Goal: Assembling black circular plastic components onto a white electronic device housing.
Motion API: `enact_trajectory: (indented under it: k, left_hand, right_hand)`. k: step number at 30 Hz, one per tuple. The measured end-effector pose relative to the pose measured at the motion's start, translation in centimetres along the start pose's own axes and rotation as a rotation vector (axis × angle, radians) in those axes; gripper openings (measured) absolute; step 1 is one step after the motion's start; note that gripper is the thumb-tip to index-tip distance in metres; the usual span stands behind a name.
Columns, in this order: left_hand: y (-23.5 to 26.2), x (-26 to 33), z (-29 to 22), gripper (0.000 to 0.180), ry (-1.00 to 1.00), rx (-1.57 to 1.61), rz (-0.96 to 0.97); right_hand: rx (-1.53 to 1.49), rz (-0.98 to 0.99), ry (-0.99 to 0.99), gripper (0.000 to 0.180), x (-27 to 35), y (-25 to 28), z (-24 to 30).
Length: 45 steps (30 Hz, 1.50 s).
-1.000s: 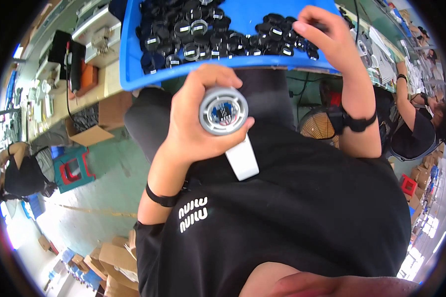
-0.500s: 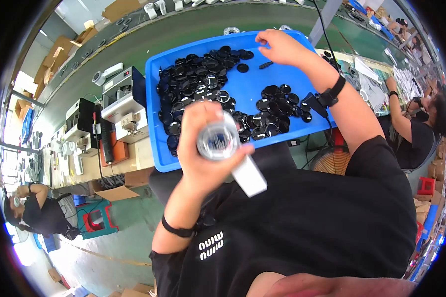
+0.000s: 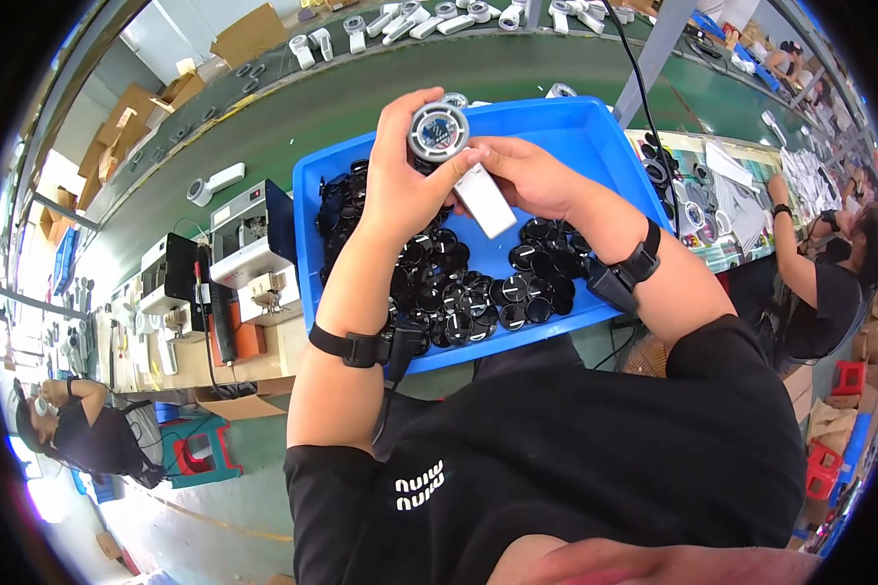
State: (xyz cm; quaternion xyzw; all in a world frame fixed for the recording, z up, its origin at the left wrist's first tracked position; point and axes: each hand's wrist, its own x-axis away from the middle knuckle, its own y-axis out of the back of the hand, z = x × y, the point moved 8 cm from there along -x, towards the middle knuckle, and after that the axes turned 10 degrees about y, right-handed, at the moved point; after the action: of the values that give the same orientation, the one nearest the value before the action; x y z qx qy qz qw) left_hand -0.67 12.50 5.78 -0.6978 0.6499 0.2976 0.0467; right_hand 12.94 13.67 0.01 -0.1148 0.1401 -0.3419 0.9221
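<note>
My left hand (image 3: pixel 400 180) is closed around the head of a white-handled device (image 3: pixel 489 205). Its grey round head faces up, showing a ring around a dark centre with small parts inside. The handle slants down to the right. My right hand (image 3: pixel 537 177) meets it from the right, thumb and fingertips closed at the neck where handle joins head; some of these fingers are hidden behind the device. Both hands are above a blue plastic bin (image 3: pixel 610 166). Many glossy black discs (image 3: pixel 449 258) lie heaped inside it, mostly on its left and near side.
Behind the bin runs a green conveyor belt (image 3: pixel 351 107) with similar white devices (image 3: pixel 439 21) along its far side. Benchtop machines (image 3: pixel 249 239) stand left of the bin. A metal post (image 3: pixel 654 63) and a dark cable rise at right. Co-workers sit at left and right.
My left hand has carried the device up and away from my body, over the bin's far part. My right hand has come from the bin's far right edge to the device.
</note>
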Motion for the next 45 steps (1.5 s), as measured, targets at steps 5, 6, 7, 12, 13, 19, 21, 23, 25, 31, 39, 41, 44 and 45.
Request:
enact_trajectory:
  k: [5, 6, 7, 12, 13, 19, 21, 23, 25, 31, 39, 41, 44, 45]
  left_hand:
    - [1.6, 0.5, 2.6, 0.074, 0.204, 0.458, -0.198]
    - [2.1, 0.4, 3.6, 0.074, 0.339, 0.479, -0.22]
    - [2.9, 0.4, 5.1, 0.068, 0.329, 0.527, -0.247]
    - [1.5, 0.9, 5.3, 0.057, 0.381, 0.869, -0.149]
    - [1.3, 0.9, 4.8, 0.058, 0.351, 0.813, -0.097]
    - [0.4, 1.5, 2.4, 0.066, 0.24, 0.634, 0.04]
    - [0.8, 1.9, 0.8, 0.072, 0.143, 0.551, 0.082]
    - [1.0, 2.1, -0.1, 0.074, 0.079, 0.582, 0.117]
    - [0.5, 2.4, -1.2, 0.082, 0.043, 0.632, 0.174]
    - [0.5, 2.7, -2.0, 0.081, -0.052, 0.66, 0.193]
    - [1.2, 2.8, -2.9, 0.086, -0.187, 0.336, 0.131]
    - [1.4, 2.8, -3.0, 0.085, -0.202, 0.203, 0.121]
    - [1.2, 2.7, -2.1, 0.084, -0.141, 0.366, 0.106]
    - [1.2, 2.8, -2.1, 0.087, -0.126, 0.366, 0.105]
  right_hand:
    - [0.995, -0.357, 0.168, 0.028, -1.0, 8.4, 2.5]
    - [1.263, -0.42, 0.148, 0.025, -0.4, 9.5, 3.5]
    - [1.287, -0.4, 0.073, 0.022, -0.7, 10.2, 2.8]
    - [1.482, -0.097, 0.047, 0.032, -0.8, 9.5, -2.1]
    - [1.595, -0.019, 0.057, 0.032, -1.0, 8.4, -3.0]
    - [1.736, 0.073, 0.108, 0.024, -1.2, 6.5, -3.3]
    - [1.698, -0.117, 0.344, 0.016, -0.9, 4.1, 1.8]
    - [1.113, -0.345, 0.17, 0.018, 0.4, 3.2, 4.9]
    - [0.829, -0.331, 0.267, 0.018, 1.4, 1.3, 6.8]
    - [0.755, -0.083, 0.656, 0.019, 3.1, -3.6, 9.5]
    - [1.224, -0.016, 0.887, 0.043, 4.5, -7.6, 10.3]
    - [1.206, -0.092, 0.88, 0.027, 4.7, -7.0, 10.4]
    - [1.153, -0.115, 0.812, 0.026, 4.5, -6.8, 10.2]
    - [1.152, -0.116, 0.809, 0.026, 4.5, -6.5, 10.2]
